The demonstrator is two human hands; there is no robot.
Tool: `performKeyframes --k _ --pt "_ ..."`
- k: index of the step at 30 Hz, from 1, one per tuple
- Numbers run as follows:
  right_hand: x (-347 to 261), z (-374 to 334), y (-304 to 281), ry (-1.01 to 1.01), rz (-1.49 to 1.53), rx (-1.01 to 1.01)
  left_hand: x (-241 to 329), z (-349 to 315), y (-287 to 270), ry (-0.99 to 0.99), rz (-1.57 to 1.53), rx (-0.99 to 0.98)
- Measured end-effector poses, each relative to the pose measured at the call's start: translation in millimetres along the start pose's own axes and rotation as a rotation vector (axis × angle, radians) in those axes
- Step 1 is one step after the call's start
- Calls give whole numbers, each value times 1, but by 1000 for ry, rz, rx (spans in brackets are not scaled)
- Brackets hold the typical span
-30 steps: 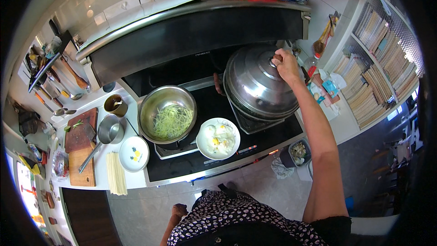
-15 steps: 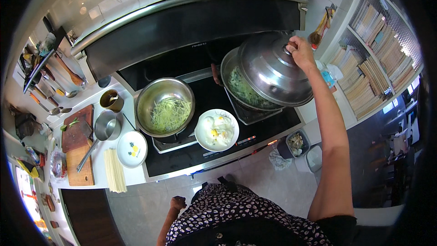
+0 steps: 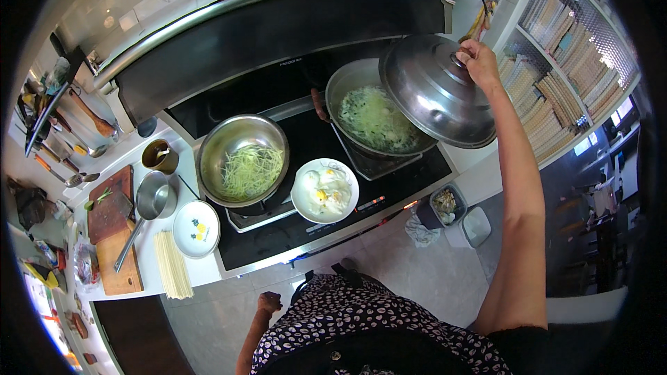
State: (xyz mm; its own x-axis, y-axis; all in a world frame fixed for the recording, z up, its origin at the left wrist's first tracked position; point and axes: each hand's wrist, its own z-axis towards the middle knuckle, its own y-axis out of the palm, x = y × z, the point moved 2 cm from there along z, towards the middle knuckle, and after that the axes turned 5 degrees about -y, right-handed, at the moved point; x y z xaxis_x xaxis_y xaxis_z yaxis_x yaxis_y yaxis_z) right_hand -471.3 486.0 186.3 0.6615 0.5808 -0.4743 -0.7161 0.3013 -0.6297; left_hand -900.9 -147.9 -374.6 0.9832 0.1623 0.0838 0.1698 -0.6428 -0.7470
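Gripped by its knob, a large steel lid is in my right hand, whose fingers wrap round the knob. The lid is tilted over the right side of a wok. Greenish liquid with foam and dark green bits bubbles inside the wok. My left hand hangs low beside my patterned apron, away from the stove, its fingers curled with nothing visible in them. Nearest the stove's front edge is a white bowl of poached eggs. Left of it stands a steel basin of pale green shreds.
On the left counter are a saucepan, a white plate, dry noodles, a brown pot and cutting boards. Utensils hang on the left wall. Bins stand on the floor right of the stove. A range hood spans the back.
My right hand has drawn the lid farther right, off the wok, so more of the bubbling contents shows. The view has shifted slightly. My left hand stays low by the apron.
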Motion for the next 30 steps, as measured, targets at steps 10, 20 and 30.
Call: performKeyframes --k 10,20,30 --pt "-11 -9 44 -65 -130 -8 5 -18 -19 -87 -182 -17" --pt "-31 -30 130 -11 -122 -105 5 -27 6 -133 -157 -51" --pt "-34 -37 144 -32 -97 -144 23 -36 20 -150 -227 29"
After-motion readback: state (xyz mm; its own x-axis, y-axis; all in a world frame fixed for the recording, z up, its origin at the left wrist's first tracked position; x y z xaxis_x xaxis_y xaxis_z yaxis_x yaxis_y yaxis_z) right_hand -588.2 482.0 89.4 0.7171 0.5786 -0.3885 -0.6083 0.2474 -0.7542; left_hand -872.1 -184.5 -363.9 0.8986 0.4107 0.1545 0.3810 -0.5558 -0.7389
